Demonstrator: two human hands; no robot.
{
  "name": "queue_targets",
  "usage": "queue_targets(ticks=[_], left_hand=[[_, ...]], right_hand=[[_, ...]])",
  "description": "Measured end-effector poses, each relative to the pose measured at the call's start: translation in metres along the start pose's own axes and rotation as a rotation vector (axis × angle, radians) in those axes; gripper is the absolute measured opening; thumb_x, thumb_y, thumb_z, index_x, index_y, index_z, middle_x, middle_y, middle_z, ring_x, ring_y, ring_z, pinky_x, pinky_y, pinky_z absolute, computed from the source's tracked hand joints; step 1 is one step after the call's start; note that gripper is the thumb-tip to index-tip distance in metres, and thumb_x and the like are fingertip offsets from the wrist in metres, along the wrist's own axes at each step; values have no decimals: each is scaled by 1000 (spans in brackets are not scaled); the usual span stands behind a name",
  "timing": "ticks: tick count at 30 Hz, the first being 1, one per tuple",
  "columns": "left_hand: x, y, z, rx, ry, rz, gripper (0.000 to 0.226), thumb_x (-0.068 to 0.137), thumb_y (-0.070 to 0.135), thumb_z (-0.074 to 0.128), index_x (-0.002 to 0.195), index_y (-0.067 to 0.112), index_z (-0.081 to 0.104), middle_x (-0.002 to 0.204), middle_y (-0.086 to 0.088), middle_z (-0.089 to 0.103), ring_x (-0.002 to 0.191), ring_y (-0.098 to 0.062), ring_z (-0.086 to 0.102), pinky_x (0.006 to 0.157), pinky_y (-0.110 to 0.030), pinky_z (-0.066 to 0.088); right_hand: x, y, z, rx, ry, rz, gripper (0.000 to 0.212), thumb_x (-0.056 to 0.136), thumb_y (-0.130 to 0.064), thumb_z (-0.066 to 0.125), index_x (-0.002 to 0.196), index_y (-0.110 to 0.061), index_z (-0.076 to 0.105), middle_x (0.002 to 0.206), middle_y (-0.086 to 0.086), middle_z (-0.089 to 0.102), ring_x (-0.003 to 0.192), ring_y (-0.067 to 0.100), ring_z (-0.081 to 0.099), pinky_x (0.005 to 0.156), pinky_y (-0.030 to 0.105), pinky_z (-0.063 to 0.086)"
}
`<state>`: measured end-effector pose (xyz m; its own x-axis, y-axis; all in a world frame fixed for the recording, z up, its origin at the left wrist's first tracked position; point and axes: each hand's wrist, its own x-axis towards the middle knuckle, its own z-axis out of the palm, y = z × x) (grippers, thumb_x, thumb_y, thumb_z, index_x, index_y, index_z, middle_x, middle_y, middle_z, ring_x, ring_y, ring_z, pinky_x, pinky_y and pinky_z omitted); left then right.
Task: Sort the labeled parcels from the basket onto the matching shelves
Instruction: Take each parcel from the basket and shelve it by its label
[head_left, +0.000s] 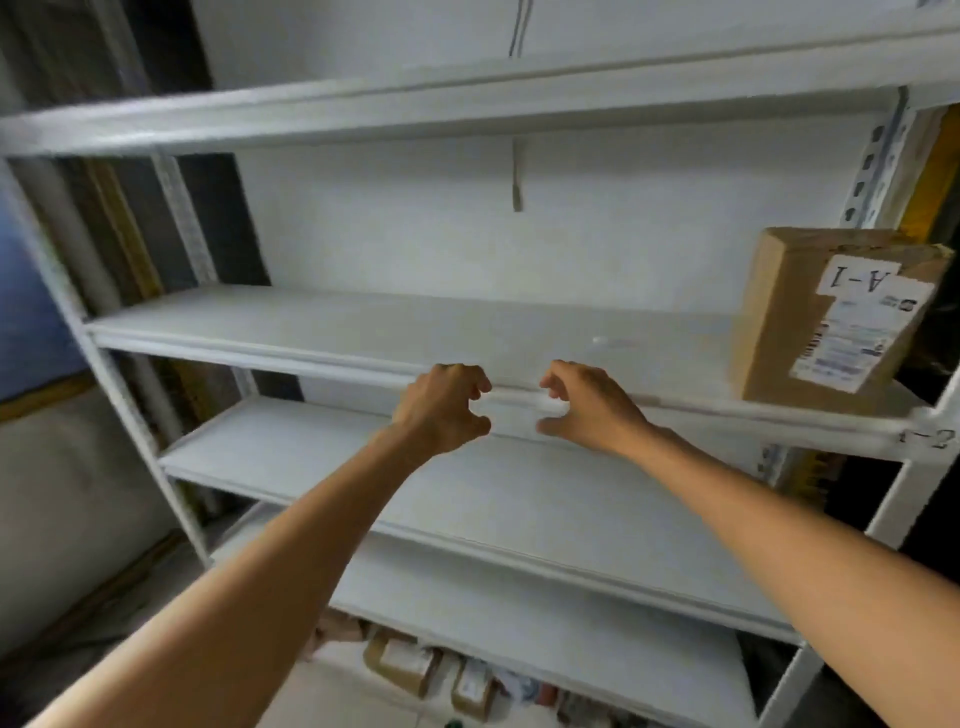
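Two bare forearms reach up from below, the left forearm (249, 597) and the right forearm (805, 545) angling in towards each other. Both end level with the front lip of the middle shelf (363, 322) of a white metal rack. The left hand (441, 408) and the right hand (589, 408) sit close together but apart, palms turned inward. Each has its fingers half-curled and its thumb held off from them, a loose claw with nothing in its grasp. Whether either one brushes the shelf lip I cannot tell through the blur. Well off to the right, at the far end of that same shelf, a brown cardboard parcel (779, 332) stands leaning slightly against the rack's corner. Its white tag (860, 278) reads "A-1" upside down, with a printed shipping label (857, 338) just beneath it. On the rail below the parcel is a handwritten marking (930, 439) ending in "-2"; the first character is smeared. The lower shelf (311, 447) runs under the hands. Down near the floor, beneath the lowest board, lies a cluster of small labelled parcels (405, 665), too blurred to read. A thin cord (517, 176) hangs down the white wall behind the rack.
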<state>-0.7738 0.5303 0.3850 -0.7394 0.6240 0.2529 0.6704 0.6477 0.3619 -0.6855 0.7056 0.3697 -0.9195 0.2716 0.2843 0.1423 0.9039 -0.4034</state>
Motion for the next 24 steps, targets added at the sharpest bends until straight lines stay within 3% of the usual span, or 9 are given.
queue_targets(ticks=[5, 10, 18, 24], left_hand=[[-90, -102, -52, 53, 81, -231, 40, 75, 23, 77, 114, 18, 65, 106, 1, 69, 96, -16, 65, 86, -36, 55], [-186, -167, -102, 138, 166, -506, 40, 74, 27, 75, 113, 24, 66, 103, 5, 70, 93, -15, 65, 85, -33, 54], [-344, -213, -145, 142, 274, -919, 41, 74, 26, 76, 113, 21, 65, 103, 2, 68, 92, -17, 64, 84, -38, 55], [-460, -207, -137, 95, 342, -1208, 45, 75, 27, 75, 117, 16, 61, 102, -1, 63, 93, -17, 62, 83, -34, 54]], right_hand=[[9, -121, 67, 18, -235, -254, 61, 75, -37, 76, 127, -18, 51, 123, 1, 55, 111, 20, 55, 94, 37, 48], [-3, -236, 112, 68, -327, -524, 73, 74, -37, 78, 135, -16, 44, 126, 7, 56, 112, 22, 55, 93, 36, 48], [-52, -381, 166, 145, -501, -943, 66, 76, -34, 77, 132, -15, 47, 121, 5, 58, 108, 18, 56, 87, 31, 51], [-123, -462, 202, 127, -689, -1300, 62, 75, -37, 75, 127, -12, 50, 116, 5, 57, 105, 23, 55, 87, 38, 50]])
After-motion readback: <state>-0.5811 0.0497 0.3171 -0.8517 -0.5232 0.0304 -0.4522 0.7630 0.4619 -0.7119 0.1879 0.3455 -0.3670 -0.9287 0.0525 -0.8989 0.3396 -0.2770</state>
